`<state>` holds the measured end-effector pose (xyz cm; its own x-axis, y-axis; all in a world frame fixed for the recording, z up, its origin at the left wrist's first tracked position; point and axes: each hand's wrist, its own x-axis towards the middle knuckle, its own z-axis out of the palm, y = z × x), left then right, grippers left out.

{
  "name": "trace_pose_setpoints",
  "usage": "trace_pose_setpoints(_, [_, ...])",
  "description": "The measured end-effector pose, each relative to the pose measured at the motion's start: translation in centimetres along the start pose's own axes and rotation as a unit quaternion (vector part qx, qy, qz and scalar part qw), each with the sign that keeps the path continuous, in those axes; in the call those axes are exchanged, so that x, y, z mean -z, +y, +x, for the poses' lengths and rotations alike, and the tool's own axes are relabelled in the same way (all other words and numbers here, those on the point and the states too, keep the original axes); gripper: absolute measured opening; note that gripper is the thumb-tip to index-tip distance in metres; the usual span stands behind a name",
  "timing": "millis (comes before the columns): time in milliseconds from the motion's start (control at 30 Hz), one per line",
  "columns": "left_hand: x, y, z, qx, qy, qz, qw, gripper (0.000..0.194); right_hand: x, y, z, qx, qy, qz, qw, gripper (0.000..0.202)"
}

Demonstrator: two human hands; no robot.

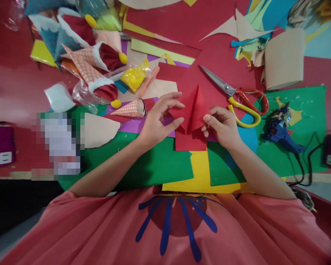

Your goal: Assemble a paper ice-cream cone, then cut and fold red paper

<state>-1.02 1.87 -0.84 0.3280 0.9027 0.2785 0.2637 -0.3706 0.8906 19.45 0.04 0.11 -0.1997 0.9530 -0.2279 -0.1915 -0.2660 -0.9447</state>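
Plastic packet [141, 69] holds yellow material [133, 79] while right hand [224, 127] pinches folded red paper [199, 112], left hand [156, 121] open.

Low lane between forearms: flat green sheet [154, 158] and yellow sheet [201, 169], passable above. Right: scissors [226, 87] just beyond right hand [226, 127]; glue gun [281, 130] and cord [300, 165] obstruct farther out. Left: checked cone [129, 109] crowds left hand [157, 119].
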Motion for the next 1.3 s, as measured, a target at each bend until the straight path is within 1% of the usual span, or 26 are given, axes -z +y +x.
trace_pose_setpoints(67, [-0.1,-0.3,0.1,0.04,0.022,-0.028,0.999,0.036,-0.1,-0.1,0.1,-0.005,-0.005,-0.003,1.0,0.034])
trace_pose_setpoints(100, [-0.1,-0.4,0.1,0.063,0.029,-0.038,0.997,0.039,-0.1,-0.2,0.2,-0.006,-0.005,-0.009,1.0,0.035])
trace_pose_setpoints(133, [-0.1,-0.5,0.2,0.086,0.034,-0.046,0.995,0.038,-0.1,-0.3,0.2,-0.005,-0.001,-0.017,1.0,0.036])
trace_pose_setpoints(233, [0.1,-0.8,0.4,0.14,0.047,-0.075,0.986,0.024,0.0,-0.4,0.4,0.004,0.02,-0.042,0.999,0.037])
trace_pose_setpoints(367, [0.3,-1.1,0.7,0.16,0.067,-0.095,0.98,0.026,0.5,-0.3,0.7,0.02,0.063,-0.071,0.995,0.035])
trace_pose_setpoints(467, [0.4,-1.0,0.8,0.162,0.069,-0.106,0.979,0.026,0.8,-0.2,0.8,0.025,0.076,-0.094,0.992,0.029])
trace_pose_setpoints(567, [0.5,-0.8,0.8,0.163,0.066,-0.12,0.977,0.026,1.1,-0.2,0.9,0.025,0.072,-0.104,0.992,0.023])
trace_pose_setpoints(633, [0.4,-0.7,0.8,0.162,0.063,-0.123,0.977,0.026,1.2,-0.1,0.9,0.039,0.065,-0.116,0.99,0.021])
trace_pose_setpoints(700, [0.4,-0.7,0.8,0.163,0.063,-0.128,0.976,0.027,1.1,0.0,0.7,0.079,0.065,-0.153,0.983,0.024])
trace_pose_setpoints(767, [0.4,-0.8,0.7,0.164,0.064,-0.134,0.975,0.027,1.1,0.0,0.5,0.145,0.067,-0.214,0.964,0.029])
trace_pose_setpoints(800, [0.4,-0.8,0.7,0.163,0.065,-0.135,0.975,0.027,1.1,0.0,0.4,0.176,0.063,-0.245,0.951,0.028])
trace_pose_setpoints(867, [0.4,-1.0,0.6,0.16,0.067,-0.133,0.976,0.026,1.2,-0.1,0.2,0.208,0.04,-0.287,0.934,0.025])
trace_pose_setpoints(933, [0.4,-1.0,0.6,0.153,0.069,-0.125,0.978,0.029,1.4,-0.2,0.1,0.194,0.016,-0.291,0.937,0.029])
trace_pose_setpoints(1000, [0.4,-0.9,0.7,0.139,0.068,-0.114,0.981,0.036,1.6,-0.2,0.2,0.183,0.007,-0.272,0.945,0.03])
trace_pose_setpoints(1067, [0.4,-0.7,0.7,0.103,0.063,-0.105,0.987,0.041,1.8,-0.1,0.3,0.197,0.008,-0.254,0.947,0.029])
trace_pose_setpoints(1167, [0.3,-0.6,0.6,0.033,0.035,-0.093,0.995,0.034,1.9,0.1,0.5,0.201,0.018,-0.237,0.95,0.028])
trace_pose_setpoints(1233, [0.4,-0.6,0.5,0.024,0.017,-0.064,0.998,0.03,1.8,0.1,0.6,0.186,0.031,-0.235,0.954,0.023])
trace_pose_setpoints(1300, [0.4,-0.6,0.3,0.035,0.013,-0.026,0.999,0.029,1.8,-0.1,0.6,0.177,0.041,-0.235,0.955,0.018])
